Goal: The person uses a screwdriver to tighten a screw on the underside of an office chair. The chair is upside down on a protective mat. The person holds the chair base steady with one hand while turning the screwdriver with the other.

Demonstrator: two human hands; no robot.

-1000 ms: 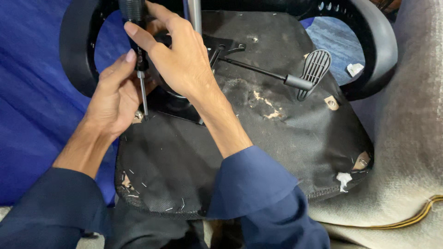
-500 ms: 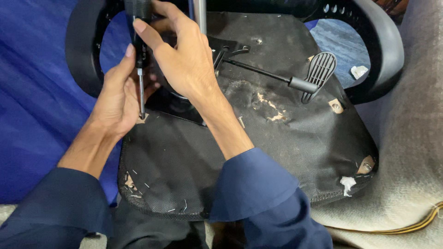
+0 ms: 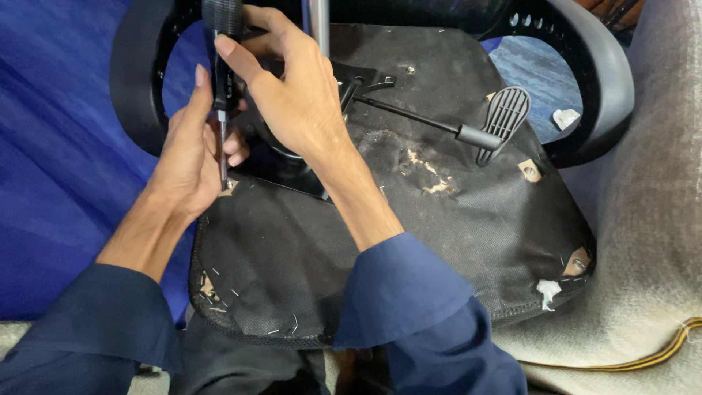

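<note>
**A:** Black woven fabric covers the underside of the upturned chair seat (image 3: 409, 241), torn in 1 pale patch near the middle and stapled along the near edge.

**B:** And the screwdriver (image 3: 221, 95)?

**A:** It stands nearly upright at the seat's left side, its black handle at the top of the view, its thin metal shaft pointing down at a small light-coloured spot at the seat's left edge. I cannot tell whether the tip is seated in a screw.

**B:** How are the hands placed?

**A:** The right hand (image 3: 303, 102) reaches across from the right, its grip closed around the handle up top. The left hand (image 3: 191, 164) sits lower, fingers lightly curled beside the shaft and steadying it, the index finger raised along the handle; that grip is loose, not a full clasp.

**B:** What lies around them?

**A:** A black lever with a ribbed paddle (image 3: 501, 121) juts out to the right of the metal mechanism plate. 2 curved black armrests show: 1 at the left (image 3: 135, 88), 1 at the right (image 3: 599, 80). Blue cloth (image 3: 66, 161) lies to the left, a grey blanket (image 3: 651, 241) to the right. Both sleeves are dark blue.
</note>
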